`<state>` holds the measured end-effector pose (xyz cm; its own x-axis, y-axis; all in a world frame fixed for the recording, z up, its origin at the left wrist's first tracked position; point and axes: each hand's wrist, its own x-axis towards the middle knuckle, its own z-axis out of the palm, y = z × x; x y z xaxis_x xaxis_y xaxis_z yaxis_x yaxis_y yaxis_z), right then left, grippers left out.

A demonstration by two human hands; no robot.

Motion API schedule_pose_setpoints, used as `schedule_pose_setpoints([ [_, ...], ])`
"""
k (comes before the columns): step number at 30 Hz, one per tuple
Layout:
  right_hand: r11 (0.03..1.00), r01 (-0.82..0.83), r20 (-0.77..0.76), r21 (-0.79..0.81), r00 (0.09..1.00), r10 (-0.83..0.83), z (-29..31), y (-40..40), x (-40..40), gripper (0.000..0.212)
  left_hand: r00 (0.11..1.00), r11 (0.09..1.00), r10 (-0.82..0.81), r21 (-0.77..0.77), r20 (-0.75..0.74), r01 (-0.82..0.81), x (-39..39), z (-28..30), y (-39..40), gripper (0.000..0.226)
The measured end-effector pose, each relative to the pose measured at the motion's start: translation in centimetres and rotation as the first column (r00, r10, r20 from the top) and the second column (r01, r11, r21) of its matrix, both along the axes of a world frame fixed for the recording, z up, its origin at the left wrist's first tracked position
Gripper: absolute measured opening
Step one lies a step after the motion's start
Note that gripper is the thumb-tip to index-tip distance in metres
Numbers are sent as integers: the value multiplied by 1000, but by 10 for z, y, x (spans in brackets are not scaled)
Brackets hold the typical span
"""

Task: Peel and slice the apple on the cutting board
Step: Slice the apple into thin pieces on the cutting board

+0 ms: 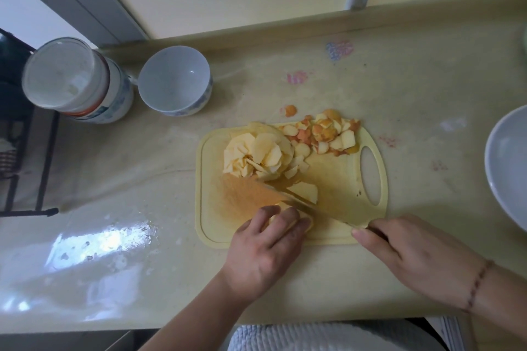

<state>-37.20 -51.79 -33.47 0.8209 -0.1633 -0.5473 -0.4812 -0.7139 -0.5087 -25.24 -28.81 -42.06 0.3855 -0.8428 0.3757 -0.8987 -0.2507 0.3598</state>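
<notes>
Apple piece (288, 222), pale and peeled, lies near the front edge of the yellow cutting board (336, 179), and the left hand (268, 248) holds it down. The fingers (293, 215) of that hand are curled over the piece and press on it. Only a little bit of the piece shows between them.

The right hand (410, 251) is at the front right corner of the board. It grips the handle of a knife (285, 194), with one finger laid straight along the top. The handle is mostly hidden under the hand. The blade reaches across the board toward the left and looks blurry. It sits just beside the left hand's fingertips.

A pile of thin apple slices (256, 157) lies at the back left part of the board. One more flat slice (305, 191) lies just behind the blade, near the middle. A heap of red and yellow peel bits (328, 134) sits along the back edge of the board, and one bit (291, 110) lies off the board on the table (413, 94).

A white bowl (175, 84) stands near the back left of the table. A jar (77, 80) stands beside it at the table's left edge. Part of a grey bowl (504, 168) shows at the right edge. A thin bracelet (479, 282) is on the right wrist.
</notes>
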Motion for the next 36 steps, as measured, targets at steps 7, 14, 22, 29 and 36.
schedule_pose_setpoints([
  [7, 999, -23, 12, 43, 1000, 22, 14, 0, -9, 76, 1000, 1000, 1, -7, -5, -1, 0, -2, 0, 22],
  [14, 999, -2, -9, 55, 1000, 2, 11, -1, -8, 77, 1000, 1000, -3, -6, 1, 3, 0, -2, 0, 22],
  [22, 999, -42, -31, 19, 999, 43, -7, 6, 6, 72, 1000, 1000, -1, -14, -2, 1, 2, -2, 1, 24],
  [29, 1000, -8, 19, -30, 1000, 9, 0, -2, 3, 72, 1000, 1000, 7, 5, 20, -7, -1, 1, 1, 23],
  [36, 999, -9, 21, 46, 1000, 8, 15, 4, -8, 76, 1000, 1000, 4, -8, 2, -4, 0, -2, 1, 22],
])
